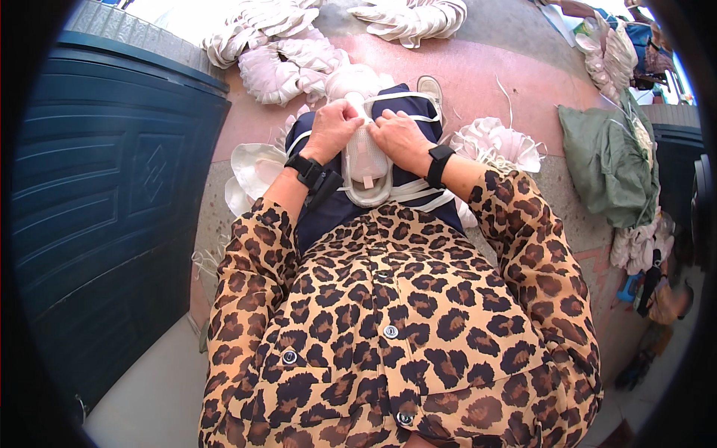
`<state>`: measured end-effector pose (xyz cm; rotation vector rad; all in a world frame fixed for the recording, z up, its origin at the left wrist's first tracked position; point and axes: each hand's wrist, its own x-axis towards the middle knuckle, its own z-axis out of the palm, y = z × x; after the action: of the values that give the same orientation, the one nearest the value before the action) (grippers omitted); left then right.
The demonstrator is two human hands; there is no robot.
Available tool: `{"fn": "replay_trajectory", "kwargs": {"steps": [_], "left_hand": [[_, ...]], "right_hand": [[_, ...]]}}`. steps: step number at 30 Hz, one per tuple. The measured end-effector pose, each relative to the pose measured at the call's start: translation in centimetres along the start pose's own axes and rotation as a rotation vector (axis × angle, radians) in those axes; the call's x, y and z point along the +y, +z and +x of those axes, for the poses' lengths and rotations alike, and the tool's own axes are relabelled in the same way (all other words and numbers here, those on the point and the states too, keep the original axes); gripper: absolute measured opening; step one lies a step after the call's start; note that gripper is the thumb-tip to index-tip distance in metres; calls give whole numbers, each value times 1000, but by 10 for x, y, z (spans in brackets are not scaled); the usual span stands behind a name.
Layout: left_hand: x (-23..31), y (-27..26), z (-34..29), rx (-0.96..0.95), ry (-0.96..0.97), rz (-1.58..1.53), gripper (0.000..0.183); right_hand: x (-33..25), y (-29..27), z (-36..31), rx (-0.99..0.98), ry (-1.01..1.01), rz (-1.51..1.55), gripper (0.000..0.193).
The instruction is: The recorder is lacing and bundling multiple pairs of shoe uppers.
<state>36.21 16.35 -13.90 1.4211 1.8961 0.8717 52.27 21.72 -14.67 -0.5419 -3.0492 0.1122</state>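
A pale pink and white mesh shoe upper [366, 157] lies lengthwise on my lap, its rounded collar end towards my body. My left hand [331, 133] is closed in a pinch at the upper's far left part; what sits between the fingertips is too small to make out. From the other side, my right hand [403, 140] pinches the upper's right edge, its fingertips close to the left ones. White laces or straps [418, 190] stretch over my dark trousers on both sides. Beyond my hands, another pale piece [355, 81] lies between my knees.
Bundles of white and pink shoe uppers [287, 63] lie on the floor ahead, and another bundle [497, 143] is at right. White pieces [258, 172] rest at my left near a dark blue panelled door [119, 172]. A green sack [609, 164] stands farther right, with a person [665, 302] beyond.
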Motion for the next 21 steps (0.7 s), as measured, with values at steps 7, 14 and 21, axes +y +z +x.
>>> {"fn": "replay_trajectory", "kwargs": {"steps": [7,14,21], "left_hand": [[3,-2,0,-11,-57,-154,18],[5,-4,0,-117,-64,-189,17],[22,1,15,-181,-160,-307,17]], "right_hand": [[12,2,8,87,-163,-60,9],[35,4,-2,287,-86,298,12],[115,-234,-72,747,471,-529,8]]}}
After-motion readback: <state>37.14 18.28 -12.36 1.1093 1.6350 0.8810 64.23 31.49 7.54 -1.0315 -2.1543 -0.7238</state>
